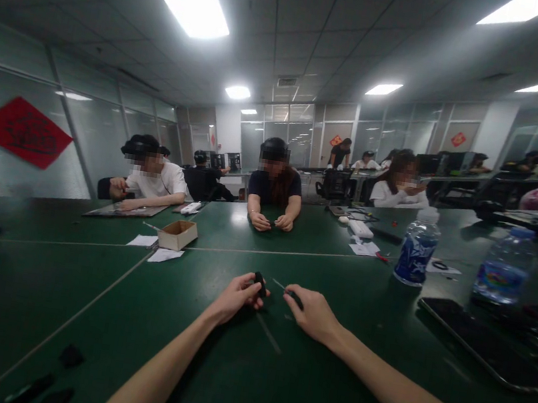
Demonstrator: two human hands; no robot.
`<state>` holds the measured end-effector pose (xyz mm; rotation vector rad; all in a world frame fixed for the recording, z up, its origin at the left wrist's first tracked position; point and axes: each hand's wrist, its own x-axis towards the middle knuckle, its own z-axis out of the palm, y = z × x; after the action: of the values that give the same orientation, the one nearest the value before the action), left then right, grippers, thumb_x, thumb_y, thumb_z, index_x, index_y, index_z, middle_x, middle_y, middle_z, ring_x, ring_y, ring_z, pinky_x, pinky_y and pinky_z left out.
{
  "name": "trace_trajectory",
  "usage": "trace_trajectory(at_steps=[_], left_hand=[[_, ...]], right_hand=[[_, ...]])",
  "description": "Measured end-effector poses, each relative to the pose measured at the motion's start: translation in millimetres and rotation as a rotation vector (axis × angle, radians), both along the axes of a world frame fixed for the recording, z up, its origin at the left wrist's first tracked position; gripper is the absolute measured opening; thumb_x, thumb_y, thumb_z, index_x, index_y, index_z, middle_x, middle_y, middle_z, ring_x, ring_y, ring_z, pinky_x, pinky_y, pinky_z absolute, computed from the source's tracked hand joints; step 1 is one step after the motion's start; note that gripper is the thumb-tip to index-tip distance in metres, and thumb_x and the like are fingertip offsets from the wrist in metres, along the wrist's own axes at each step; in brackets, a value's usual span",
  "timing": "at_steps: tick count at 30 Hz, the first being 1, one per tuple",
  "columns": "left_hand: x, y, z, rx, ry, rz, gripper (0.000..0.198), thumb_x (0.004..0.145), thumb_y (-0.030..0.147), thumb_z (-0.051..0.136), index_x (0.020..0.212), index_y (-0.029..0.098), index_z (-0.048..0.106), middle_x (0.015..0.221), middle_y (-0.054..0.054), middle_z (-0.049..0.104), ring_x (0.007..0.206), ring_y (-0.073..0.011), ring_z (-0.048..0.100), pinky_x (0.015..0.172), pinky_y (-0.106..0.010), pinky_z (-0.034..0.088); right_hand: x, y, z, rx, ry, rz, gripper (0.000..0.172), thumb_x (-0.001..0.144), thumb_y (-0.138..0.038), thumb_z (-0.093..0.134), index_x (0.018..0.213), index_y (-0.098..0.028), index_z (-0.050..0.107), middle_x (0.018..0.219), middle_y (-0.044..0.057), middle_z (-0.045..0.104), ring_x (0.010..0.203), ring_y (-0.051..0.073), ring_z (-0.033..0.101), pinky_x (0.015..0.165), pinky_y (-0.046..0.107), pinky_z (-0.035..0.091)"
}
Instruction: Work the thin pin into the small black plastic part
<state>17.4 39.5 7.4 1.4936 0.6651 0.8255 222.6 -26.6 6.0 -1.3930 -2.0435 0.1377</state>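
Head view: at twelve o'clock above the green tabletop (311, 393), my left hand (236, 293) grips a small black part (260, 285); just beside it, my right hand (313, 311) pinches a thin-shafted tool (294, 297). Beyond them, a cardboard box (178, 238) stands at ten o'clock, a co-worker (275, 189) at twelve.

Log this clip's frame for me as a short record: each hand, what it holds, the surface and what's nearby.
Left hand: holds a black piece
Right hand: holds a thin tool, tip towards the black piece
Contact: tip and piece look apart
Surface: green table
Right side: phone, two bottles
Far left: open box
Near left: dark items, unclear
Opposite: a seated person
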Motion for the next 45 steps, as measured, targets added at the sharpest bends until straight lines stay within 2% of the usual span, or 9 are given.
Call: trace_trajectory(at_steps=[3,9,19,23,30,34,36,41,45], left_hand=[[-1,4,-5.4,-0.065,-0.103,0.043,0.038,0.074,0.040,0.065,0.101,0.014,0.054,0.093,-0.010,0.064,0.062,-0.0116,0.058,0.057,-0.023,0.044],[0,6,-7.7,-0.117,-0.152,0.086,0.043,0.072,0.039,0.068,0.104,0.014,0.055,0.094,-0.012,0.064,0.068,-0.0141,0.061,0.060,-0.025,0.045],[-1,5,-6.6,-0.037,-0.137,0.083,0.043,0.071,0.037,0.069,0.106,0.014,0.059,0.105,-0.015,0.064,0.096,-0.0230,0.059,0.076,-0.030,0.046],[-2,4,-5.8,-0.013,-0.110,0.084,0.043,0.071,0.037,0.068,0.107,0.016,0.060,0.109,-0.012,0.062,0.092,-0.0199,0.059,0.074,-0.028,0.046],[-1,3,-3.1,0.024,-0.119,0.030,0.033,0.075,0.035,0.065,0.100,0.015,0.060,0.094,-0.008,0.061,0.085,-0.0176,0.057,0.071,-0.026,0.045],[0,-3,3.7,0.048,-0.010,-0.072,0.032,0.075,0.035,0.065,0.098,0.012,0.062,0.088,-0.008,0.063,0.080,-0.0159,0.057,0.070,-0.025,0.044],[0,-4,4.8,0.034,-0.004,-0.077,0.034,0.075,0.036,0.065,0.099,0.012,0.061,0.090,-0.009,0.063,0.081,-0.0168,0.057,0.067,-0.024,0.044],[-1,3,-4.0,-0.069,-0.146,0.047,0.038,0.072,0.036,0.069,0.102,0.014,0.060,0.095,-0.010,0.061,0.083,-0.0190,0.059,0.068,-0.029,0.047],[-2,8,-9.9,-0.102,-0.186,0.074,0.039,0.072,0.033,0.069,0.104,0.013,0.060,0.097,-0.012,0.061,0.085,-0.0201,0.060,0.068,-0.030,0.048]], right_hand=[[-2,-4,2.2,-0.012,-0.080,0.114,0.027,0.090,-0.032,0.041,0.104,-0.019,0.060,0.090,0.006,0.066,0.077,0.017,0.062,0.070,0.027,0.045],[-4,-6,5.0,-0.026,-0.076,0.103,0.025,0.090,-0.033,0.042,0.100,-0.019,0.061,0.085,0.005,0.066,0.072,0.016,0.061,0.066,0.026,0.045],[-4,-6,5.2,-0.047,-0.066,0.111,0.028,0.090,-0.035,0.041,0.102,-0.020,0.061,0.087,0.005,0.066,0.073,0.017,0.061,0.067,0.027,0.045],[-4,-7,6.0,-0.071,-0.082,0.104,0.027,0.090,-0.035,0.041,0.102,-0.021,0.060,0.087,0.004,0.065,0.074,0.017,0.060,0.068,0.027,0.045],[-2,-7,4.4,-0.054,-0.047,0.121,0.028,0.092,-0.034,0.039,0.105,-0.020,0.059,0.091,0.005,0.065,0.079,0.017,0.060,0.070,0.027,0.046],[1,0,0.6,0.004,0.107,-0.021,0.029,0.093,-0.031,0.036,0.105,-0.016,0.057,0.091,0.007,0.065,0.079,0.017,0.061,0.071,0.028,0.046],[2,2,-0.7,-0.003,0.126,-0.067,0.029,0.093,-0.032,0.036,0.103,-0.016,0.058,0.089,0.006,0.066,0.077,0.018,0.062,0.069,0.028,0.046],[-1,-2,-0.2,-0.030,-0.042,0.122,0.028,0.090,-0.035,0.041,0.103,-0.020,0.061,0.093,0.005,0.067,0.081,0.018,0.062,0.074,0.028,0.045],[-2,-4,1.4,-0.042,-0.067,0.129,0.028,0.091,-0.035,0.041,0.103,-0.020,0.061,0.089,0.005,0.067,0.076,0.017,0.061,0.070,0.027,0.045]])
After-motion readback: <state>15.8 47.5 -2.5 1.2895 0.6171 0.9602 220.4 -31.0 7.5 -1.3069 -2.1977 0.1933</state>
